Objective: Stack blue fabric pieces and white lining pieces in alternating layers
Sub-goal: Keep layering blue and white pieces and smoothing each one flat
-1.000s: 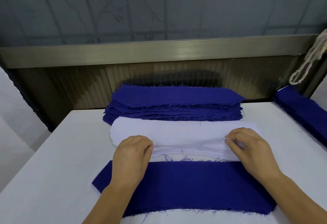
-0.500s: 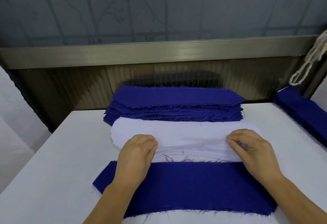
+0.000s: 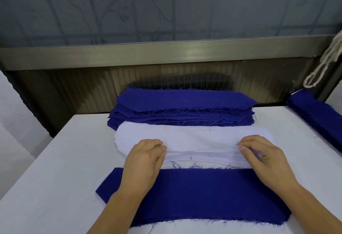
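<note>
1. Desk (image 3: 55, 187): white top, fills the lower view; a brushed metal rail (image 3: 166, 52) runs behind it at 12 o'clock.
2. Blue fabric piece (image 3: 203, 196): lies flat at 6 o'clock, frayed edges, both forearms crossing over it.
3. Blue fabric stack (image 3: 185, 102): many layers, at 12 o'clock from the white pile, touching its far edge.
4. White lining stack (image 3: 194, 137): sits between the blue stack and the flat blue piece; near edge shows several thin layers.
5. Second blue pile (image 3: 318, 111): at 3 o'clock, partly cut off by the frame edge.
6. Left hand (image 3: 144, 163): fingers curled, pinching the near edge of the lining at 9 o'clock.
7. Right hand (image 3: 264, 159): fingers curled, thumb and fingertips pinching the same edge at 3 o'clock.
8. Cream cord (image 3: 322, 67): hangs looped at 2 o'clock.
</note>
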{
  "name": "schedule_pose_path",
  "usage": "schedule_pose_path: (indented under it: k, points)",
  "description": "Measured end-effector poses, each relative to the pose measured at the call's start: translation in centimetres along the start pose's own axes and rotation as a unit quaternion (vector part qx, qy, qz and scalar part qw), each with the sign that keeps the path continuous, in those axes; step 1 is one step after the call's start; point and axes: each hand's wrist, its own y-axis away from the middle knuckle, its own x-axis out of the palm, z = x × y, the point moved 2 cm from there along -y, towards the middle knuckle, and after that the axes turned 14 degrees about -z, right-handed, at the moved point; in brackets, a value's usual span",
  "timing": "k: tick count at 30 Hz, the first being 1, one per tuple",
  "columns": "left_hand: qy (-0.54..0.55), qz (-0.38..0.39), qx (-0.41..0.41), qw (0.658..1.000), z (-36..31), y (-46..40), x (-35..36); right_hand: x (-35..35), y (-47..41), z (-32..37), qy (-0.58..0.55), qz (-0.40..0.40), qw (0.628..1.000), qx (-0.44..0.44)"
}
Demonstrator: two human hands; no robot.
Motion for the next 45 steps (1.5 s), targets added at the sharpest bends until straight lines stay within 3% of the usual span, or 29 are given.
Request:
schedule_pose_path:
  k: [13, 20, 28, 31, 33, 35, 38, 41, 45]
  points:
    - [0.039, -0.002, -0.079, 0.996, -0.2, 0.1, -0.3, -0.1, -0.2, 0.4, 0.026, -0.036, 0.999, 0.004]
    - [0.030, -0.016, -0.083, 0.996, -0.2, 0.3, -1.2, -0.8, -0.2, 1.6, 0.070, -0.090, 0.987, -0.118]
    - [0.026, -0.070, -0.088, 0.993, -0.6, -0.7, -5.0, -2.6, 0.6, 4.1, 0.013, -0.056, 0.996, -0.067]
    - [0.115, 0.004, -0.149, 0.982, -0.5, -0.5, -7.2, -3.8, 0.9, 4.1, -0.056, 0.027, 0.996, 0.065]
    - [0.182, 0.096, -0.226, 0.952, 0.3, -0.1, -8.0, -4.4, 0.9, 3.5, -0.093, 0.120, 0.979, 0.140]
    - [0.183, 0.199, -0.253, 0.929, 1.1, 0.3, -8.1, -4.7, 1.1, 2.9, -0.111, 0.210, 0.952, 0.192]
    - [0.143, 0.294, -0.251, 0.911, 1.7, 0.9, -7.5, -4.6, 1.4, 2.3, -0.080, 0.260, 0.937, 0.218]
    - [0.115, 0.243, -0.248, 0.931, 2.0, 1.2, -6.8, -4.2, 1.4, 2.1, -0.040, 0.237, 0.948, 0.208]
    - [0.093, 0.070, -0.209, 0.971, 1.5, 0.3, -7.2, -4.1, 1.1, 2.8, 0.006, 0.034, 0.995, 0.097]
